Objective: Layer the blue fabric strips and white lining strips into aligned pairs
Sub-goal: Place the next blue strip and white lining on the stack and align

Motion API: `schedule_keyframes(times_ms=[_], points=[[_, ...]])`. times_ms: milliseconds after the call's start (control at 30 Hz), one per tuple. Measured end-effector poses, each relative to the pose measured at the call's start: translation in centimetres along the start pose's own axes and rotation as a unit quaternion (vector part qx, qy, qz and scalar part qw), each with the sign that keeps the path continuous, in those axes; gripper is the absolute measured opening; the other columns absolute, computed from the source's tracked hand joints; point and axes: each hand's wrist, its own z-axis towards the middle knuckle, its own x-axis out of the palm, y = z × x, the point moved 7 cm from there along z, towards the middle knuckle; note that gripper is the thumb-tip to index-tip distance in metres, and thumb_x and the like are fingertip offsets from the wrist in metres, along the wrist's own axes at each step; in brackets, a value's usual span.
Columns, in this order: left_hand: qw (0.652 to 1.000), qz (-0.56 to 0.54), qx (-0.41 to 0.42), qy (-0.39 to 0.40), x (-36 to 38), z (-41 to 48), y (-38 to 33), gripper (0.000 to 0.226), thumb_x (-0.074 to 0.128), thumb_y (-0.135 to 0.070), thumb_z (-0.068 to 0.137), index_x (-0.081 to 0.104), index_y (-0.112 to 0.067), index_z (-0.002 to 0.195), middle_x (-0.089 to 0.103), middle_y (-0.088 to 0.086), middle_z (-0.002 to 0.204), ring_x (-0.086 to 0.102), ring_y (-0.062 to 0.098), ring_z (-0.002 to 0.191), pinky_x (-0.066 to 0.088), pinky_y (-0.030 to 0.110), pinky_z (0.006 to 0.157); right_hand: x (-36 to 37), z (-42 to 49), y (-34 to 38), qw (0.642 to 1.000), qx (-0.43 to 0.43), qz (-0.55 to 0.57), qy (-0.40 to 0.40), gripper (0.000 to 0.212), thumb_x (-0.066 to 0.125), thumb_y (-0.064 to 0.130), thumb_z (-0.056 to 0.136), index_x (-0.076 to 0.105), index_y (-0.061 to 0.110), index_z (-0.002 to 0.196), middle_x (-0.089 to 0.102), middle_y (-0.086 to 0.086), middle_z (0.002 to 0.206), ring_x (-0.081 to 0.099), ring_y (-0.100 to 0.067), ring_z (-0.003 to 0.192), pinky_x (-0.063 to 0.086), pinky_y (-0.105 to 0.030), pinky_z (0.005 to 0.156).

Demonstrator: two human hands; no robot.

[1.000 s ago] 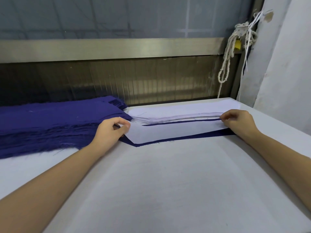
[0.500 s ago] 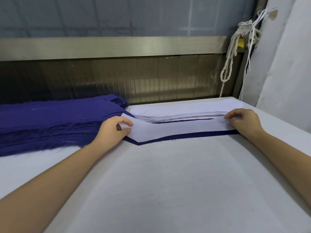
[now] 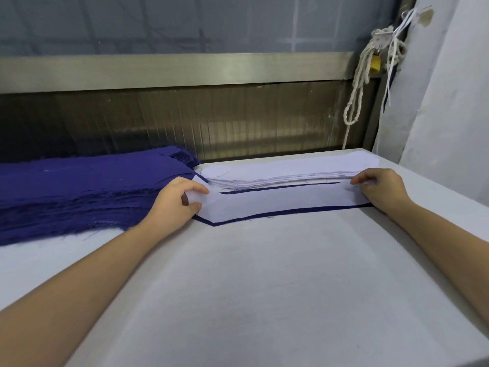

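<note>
Left hand [image 3: 174, 202] and right hand [image 3: 381, 189] each pinch one end of the white strip [image 3: 285, 201], holding it flat to square it over the blue strip [image 3: 291, 212] on the table [image 3: 264, 300], just in front of the white stack [image 3: 277, 169]; the uneven blue border suggests it isn't aligned yet.

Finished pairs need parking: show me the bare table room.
Free: broad table stretch between the forearms, nearer than the white strip held by left hand and right hand; also right of that. Crowded: blue stack far left, white stack behind.
</note>
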Motion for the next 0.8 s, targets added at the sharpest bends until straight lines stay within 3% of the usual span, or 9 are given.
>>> schedule_keyframes(times_ms=[233,467,600,800], points=[[1.000,0.001,0.012,0.010,0.2,0.0,0.0,0.039,0.065,0.002,0.081,0.064,-0.023,0.110,0.053,-0.001,0.102,0.043,0.009,0.059,0.037,0.008,0.059,-0.9,-0.1,0.5,0.999,-0.023,0.008,-0.046,0.034,0.042,-0.012,0.084,0.071,0.005,0.083,0.066,-0.015,0.097,0.050,-0.021,0.084,0.033,-0.020,0.075],[0.998,0.036,0.032,0.027,0.6,0.1,-0.1,0.047,0.063,-0.001,0.083,0.056,-0.023,0.124,0.053,-0.001,0.107,0.046,0.004,0.064,0.035,0.006,0.063,0.1,0.3,-1.0,0.999,0.039,-0.011,0.007,0.029,0.047,-0.009,0.083,0.071,0.007,0.082,0.068,-0.015,0.097,0.057,-0.031,0.096,0.038,-0.026,0.080],[0.997,0.052,0.042,0.023,0.6,0.0,0.0,0.043,0.062,-0.006,0.086,0.055,-0.023,0.125,0.050,-0.004,0.110,0.044,0.004,0.073,0.029,0.011,0.067,0.2,0.2,-0.8,0.999,0.033,-0.024,0.013,0.029,0.047,-0.009,0.085,0.071,0.006,0.083,0.068,-0.016,0.098,0.057,-0.032,0.096,0.039,-0.026,0.081],[0.996,0.079,0.033,0.030,0.8,0.1,0.3,0.035,0.061,0.002,0.084,0.067,-0.014,0.114,0.053,0.000,0.109,0.050,0.020,0.109,0.034,0.016,0.082,0.3,0.2,-0.8,0.999,0.032,-0.034,0.019,0.032,0.044,-0.012,0.083,0.072,0.003,0.088,0.067,-0.018,0.102,0.057,-0.032,0.099,0.038,-0.025,0.082]])
